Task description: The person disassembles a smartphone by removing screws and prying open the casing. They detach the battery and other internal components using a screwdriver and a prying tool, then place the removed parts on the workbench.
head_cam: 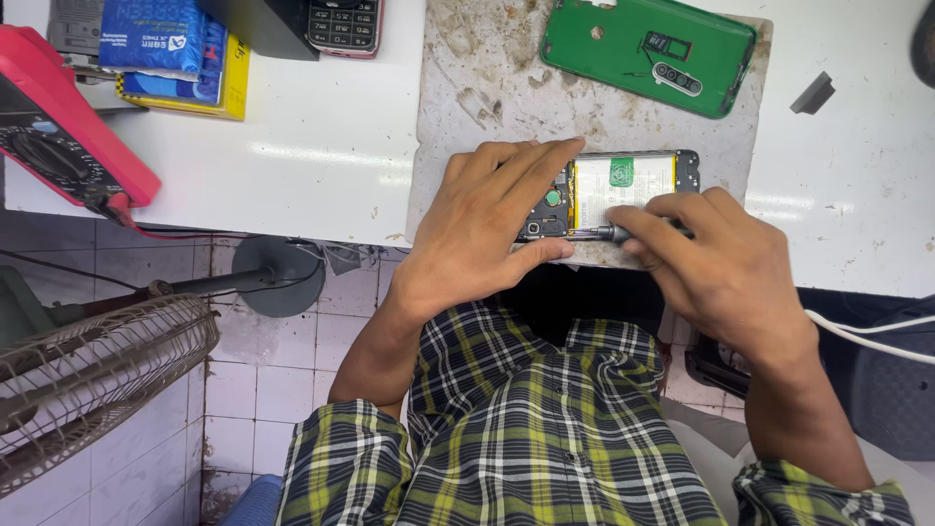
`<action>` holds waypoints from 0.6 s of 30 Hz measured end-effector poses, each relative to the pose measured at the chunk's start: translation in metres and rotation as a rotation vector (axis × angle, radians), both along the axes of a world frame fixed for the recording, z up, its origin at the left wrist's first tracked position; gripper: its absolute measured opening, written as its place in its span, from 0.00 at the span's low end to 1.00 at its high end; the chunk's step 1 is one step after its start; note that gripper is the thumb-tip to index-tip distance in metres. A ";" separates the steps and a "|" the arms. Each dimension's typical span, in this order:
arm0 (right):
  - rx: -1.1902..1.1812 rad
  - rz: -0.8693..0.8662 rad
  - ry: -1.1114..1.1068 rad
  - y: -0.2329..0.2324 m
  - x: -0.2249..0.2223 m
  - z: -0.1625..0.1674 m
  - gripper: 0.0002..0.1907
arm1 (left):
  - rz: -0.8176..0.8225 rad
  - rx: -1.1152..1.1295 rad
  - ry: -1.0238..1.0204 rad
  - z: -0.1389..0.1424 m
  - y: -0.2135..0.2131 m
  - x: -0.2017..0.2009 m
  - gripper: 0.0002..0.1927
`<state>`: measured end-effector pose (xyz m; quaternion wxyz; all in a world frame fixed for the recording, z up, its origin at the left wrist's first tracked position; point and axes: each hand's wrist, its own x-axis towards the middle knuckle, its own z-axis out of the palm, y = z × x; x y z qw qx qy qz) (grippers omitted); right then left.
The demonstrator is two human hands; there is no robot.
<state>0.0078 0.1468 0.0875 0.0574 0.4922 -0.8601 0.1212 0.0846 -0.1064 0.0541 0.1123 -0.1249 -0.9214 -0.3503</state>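
Nearest the camera, two forearms in rolled checked green-and-yellow sleeves reach out over the edge of the white table [321, 156]. The left hand [487, 219] lies flat-fingered across the left end of one opened phone [623, 190], its thumb under the near edge and its fingers [531, 161] spread over the far side, so the phone is pinned rather than lifted. The right hand [726, 268] is closed around one slim metal screwdriver [599, 234], whose tip points left along the phone's near edge, just beside the left thumb. The phone lies back-up without its cover: a pale rectangular battery with a green sticker fills the middle, with dark circuit boards at both ends. It rests on one worn, stained grey mat [487, 78], rough and scuffed. Farther on the same mat lies one glossy green plastic back cover [623, 49], inside up, with a camera cutout. To the right of it on the bare table sits one small grey wedge-shaped piece [811, 93]. On the far left are one red multimeter [58, 127] with a black dial, one blue packet on a yellow box [170, 44], and one keypad phone [346, 24]. Below the table, on the left, stands one wire-caged fan [88, 375] above a tiled floor.
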 end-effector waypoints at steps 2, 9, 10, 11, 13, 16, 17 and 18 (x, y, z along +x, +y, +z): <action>-0.027 0.007 0.066 -0.005 -0.001 -0.005 0.15 | 0.004 -0.004 -0.006 0.001 0.000 0.000 0.47; -0.129 0.001 0.003 -0.008 -0.004 -0.020 0.14 | 0.008 -0.013 0.002 -0.001 0.001 -0.002 0.48; -0.121 0.001 -0.006 -0.007 -0.005 -0.021 0.14 | 0.007 -0.017 -0.003 -0.001 0.000 -0.002 0.48; -0.113 0.002 -0.016 -0.006 -0.006 -0.021 0.14 | 0.007 -0.020 -0.010 -0.001 0.000 -0.002 0.49; -0.108 0.004 -0.045 -0.006 -0.007 -0.022 0.14 | -0.001 -0.025 -0.015 -0.001 0.000 -0.002 0.49; -0.114 0.009 -0.091 -0.008 -0.007 -0.022 0.13 | -0.009 -0.018 0.002 -0.002 -0.001 -0.003 0.49; -0.116 0.012 -0.098 -0.009 -0.007 -0.022 0.13 | -0.012 -0.013 0.013 -0.003 -0.002 -0.004 0.48; -0.118 0.015 -0.104 -0.010 -0.007 -0.022 0.13 | -0.009 -0.008 0.013 -0.003 -0.002 -0.004 0.48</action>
